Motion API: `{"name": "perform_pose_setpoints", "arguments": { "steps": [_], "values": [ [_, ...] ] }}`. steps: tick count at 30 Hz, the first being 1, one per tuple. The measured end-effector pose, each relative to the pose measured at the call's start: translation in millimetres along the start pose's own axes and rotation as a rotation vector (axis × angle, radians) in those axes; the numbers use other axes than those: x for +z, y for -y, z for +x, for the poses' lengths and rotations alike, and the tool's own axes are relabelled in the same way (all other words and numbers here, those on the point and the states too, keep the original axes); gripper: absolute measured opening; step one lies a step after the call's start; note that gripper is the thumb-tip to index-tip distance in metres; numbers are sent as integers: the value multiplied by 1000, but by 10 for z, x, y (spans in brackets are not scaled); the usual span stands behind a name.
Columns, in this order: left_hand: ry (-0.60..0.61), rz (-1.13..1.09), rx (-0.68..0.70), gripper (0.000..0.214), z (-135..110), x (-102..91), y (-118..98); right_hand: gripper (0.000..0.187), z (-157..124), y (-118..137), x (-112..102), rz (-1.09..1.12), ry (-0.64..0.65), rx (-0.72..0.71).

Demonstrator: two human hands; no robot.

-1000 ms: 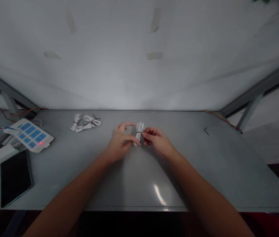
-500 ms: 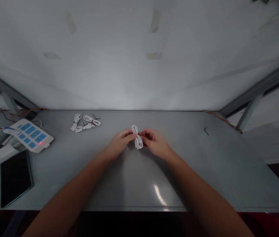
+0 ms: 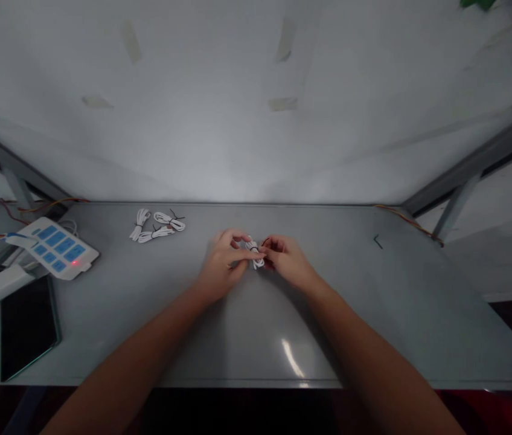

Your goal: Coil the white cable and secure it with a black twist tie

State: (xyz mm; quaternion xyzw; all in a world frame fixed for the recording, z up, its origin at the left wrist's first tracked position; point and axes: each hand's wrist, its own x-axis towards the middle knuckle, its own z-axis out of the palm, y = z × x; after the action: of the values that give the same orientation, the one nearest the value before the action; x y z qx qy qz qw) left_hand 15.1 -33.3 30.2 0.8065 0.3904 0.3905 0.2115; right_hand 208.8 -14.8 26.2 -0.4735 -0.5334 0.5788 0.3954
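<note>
On metal bench — three black-tied white cable coils lying apart; fourth coil pinched narrowly — between fingertips of left hand and right hand.

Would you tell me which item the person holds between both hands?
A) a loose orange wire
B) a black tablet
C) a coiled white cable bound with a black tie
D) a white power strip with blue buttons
C: the coiled white cable is pinched between the left hand and the right hand.
</note>
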Motion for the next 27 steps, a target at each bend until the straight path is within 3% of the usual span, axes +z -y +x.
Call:
{"name": "perform_pose_setpoints", "arguments": {
  "steps": [3, 6, 10, 12, 14, 20, 27],
  "values": [
    [39, -10, -48, 34, 22, -7, 25, 25, 18, -32, -8, 30, -38, -8],
    [112, -119, -185, 29, 68, -12, 83, 27, 23, -53, -1, 15, -64, -53],
    [159, -480, -409, 22, 110, 34, 145, 26, 2, -40, 29, -36, -27, -137],
    [125, -724, -549, 19, 110, 85, 155, 25, -14, -25, 39, -63, -13, -176],
    [45, -912, -651, 31, 104, 132, 158, 24, -28, -14, 39, -95, -5, -200],
    [-70, -1057, -753, 51, 112, 125, 159, 19, -54, -11, 28, -238, 10, -243],
    [-17, -1114, -825, 55, 107, 124, 145, 16, -74, 17, 29, -354, 24, -288]
  ]
}}
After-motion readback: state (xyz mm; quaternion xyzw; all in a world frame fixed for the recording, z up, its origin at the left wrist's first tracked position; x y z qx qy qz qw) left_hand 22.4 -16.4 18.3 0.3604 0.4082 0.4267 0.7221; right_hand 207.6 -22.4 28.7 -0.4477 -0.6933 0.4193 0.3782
